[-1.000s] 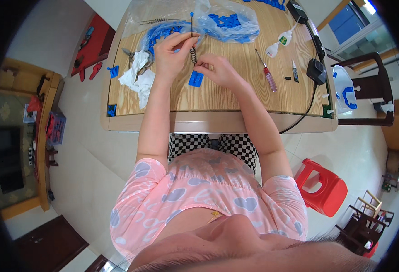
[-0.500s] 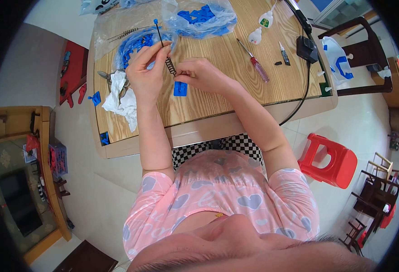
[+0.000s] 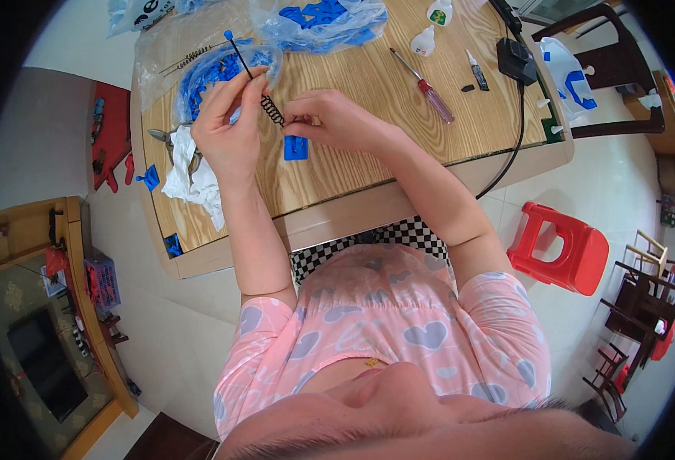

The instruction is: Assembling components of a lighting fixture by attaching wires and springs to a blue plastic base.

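My left hand (image 3: 228, 126) pinches a thin black rod (image 3: 240, 57) with a small blue tip, which slants up and to the left. Below those fingers a black coil spring (image 3: 272, 110) runs in line with the rod. At the spring's lower end the fingertips of my right hand (image 3: 337, 119) are closed on it. Just under them is a blue square plastic piece (image 3: 296, 149); whether it is joined to the spring I cannot tell. Behind my left hand lies a clear bag (image 3: 274, 60) of small blue parts.
Another bag of blue parts (image 3: 318, 15) lies farther back. White tissue (image 3: 192, 184) and pliers (image 3: 158, 135) are left of my forearm. To the right are a screwdriver (image 3: 429, 96), a small tube (image 3: 477, 70), white bottles (image 3: 423, 42) and a black adapter (image 3: 516, 61) with a cable.
The whole view has shifted and turned slightly. The rod leans farther left than before. Both hands keep the same grip on the rod and spring.
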`<act>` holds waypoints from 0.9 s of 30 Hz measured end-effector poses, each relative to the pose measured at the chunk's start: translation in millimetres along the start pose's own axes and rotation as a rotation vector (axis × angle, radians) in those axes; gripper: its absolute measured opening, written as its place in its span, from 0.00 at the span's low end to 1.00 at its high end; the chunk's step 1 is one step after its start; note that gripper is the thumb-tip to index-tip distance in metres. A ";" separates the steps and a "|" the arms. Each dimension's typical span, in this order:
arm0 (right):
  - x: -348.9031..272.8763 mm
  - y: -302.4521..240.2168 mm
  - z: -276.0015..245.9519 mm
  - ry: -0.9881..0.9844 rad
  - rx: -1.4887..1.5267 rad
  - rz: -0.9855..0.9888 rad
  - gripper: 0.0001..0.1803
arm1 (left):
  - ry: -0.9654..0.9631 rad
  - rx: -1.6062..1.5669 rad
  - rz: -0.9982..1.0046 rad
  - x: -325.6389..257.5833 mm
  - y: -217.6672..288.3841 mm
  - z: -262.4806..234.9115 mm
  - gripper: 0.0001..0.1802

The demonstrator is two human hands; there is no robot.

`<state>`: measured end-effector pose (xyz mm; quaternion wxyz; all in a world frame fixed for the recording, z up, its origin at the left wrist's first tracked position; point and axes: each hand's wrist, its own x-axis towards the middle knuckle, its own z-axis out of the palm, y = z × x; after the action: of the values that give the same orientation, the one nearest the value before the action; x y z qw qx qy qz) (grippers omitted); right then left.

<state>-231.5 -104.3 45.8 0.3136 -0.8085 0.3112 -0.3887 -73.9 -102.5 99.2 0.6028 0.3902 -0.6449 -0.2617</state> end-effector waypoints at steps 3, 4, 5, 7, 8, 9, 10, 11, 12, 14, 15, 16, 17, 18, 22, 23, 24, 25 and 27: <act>-0.4 0.5 -1.8 -0.004 -0.001 0.016 0.07 | 0.024 -0.034 -0.001 0.6 -1.6 2.7 0.09; -0.4 0.3 -2.2 -0.012 0.002 0.021 0.07 | 0.027 -0.035 -0.006 0.7 -1.6 2.8 0.09; -0.5 0.4 -2.2 -0.012 0.003 0.023 0.07 | 0.026 -0.036 -0.008 0.5 -1.6 3.0 0.09; -0.5 0.4 -2.1 -0.004 -0.001 0.007 0.07 | 0.029 -0.016 -0.002 0.1 -1.3 2.8 0.08; -0.4 0.7 -1.6 -0.005 -0.001 0.006 0.07 | 0.030 -0.015 -0.002 0.2 -1.4 2.2 0.08; -0.3 1.4 -0.7 0.000 0.005 0.001 0.07 | 0.019 -0.002 0.016 0.6 -1.9 1.5 0.08; -0.4 2.0 -0.3 0.006 0.010 -0.004 0.07 | 0.008 0.011 0.033 0.6 -2.3 1.3 0.08; -0.2 2.1 -0.3 0.006 0.010 -0.004 0.07 | 0.009 0.011 0.034 0.3 -1.9 1.7 0.08; -0.1 2.2 -0.5 0.000 0.006 -0.002 0.07 | 0.018 -0.025 0.010 -0.1 -1.2 2.5 0.08; 0.0 2.1 -0.7 -0.005 0.002 -0.001 0.07 | 0.026 -0.061 -0.013 -0.1 -1.0 2.8 0.08; -0.2 2.3 -0.6 -0.001 0.004 -0.003 0.07 | 0.023 -0.052 -0.004 0.0 -1.7 2.6 0.08; -0.2 2.6 -0.4 0.004 0.005 -0.006 0.07 | 0.020 -0.043 0.005 0.0 -2.1 2.4 0.08; -0.5 3.1 -0.1 0.004 0.005 -0.007 0.07 | 0.020 -0.043 0.006 0.0 -2.2 2.3 0.08; -0.8 3.7 0.3 0.006 0.014 -0.008 0.07 | 0.017 -0.025 0.008 0.0 -2.1 2.3 0.08; -0.7 1.4 -0.9 0.003 0.013 -0.005 0.07 | 0.022 -0.036 0.008 -0.3 -2.8 2.6 0.08; -0.5 0.7 -1.2 0.003 0.013 -0.006 0.07 | 0.023 -0.035 0.009 -0.6 -3.0 2.6 0.08; -0.2 0.2 -1.5 -0.008 0.008 0.008 0.07 | 0.025 -0.035 0.010 -0.8 -3.3 2.5 0.08; -0.2 0.0 -1.9 -0.018 0.003 0.023 0.08 | 0.026 -0.037 0.012 -0.7 -3.4 2.7 0.09; -0.3 1.5 -1.5 -0.011 0.007 0.014 0.08 | -0.007 0.005 0.018 -0.7 -2.8 0.0 0.09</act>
<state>-233.2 -105.3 45.3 0.3207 -0.8072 0.3139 -0.3833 -73.4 -103.5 96.5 0.6019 0.3847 -0.6513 -0.2561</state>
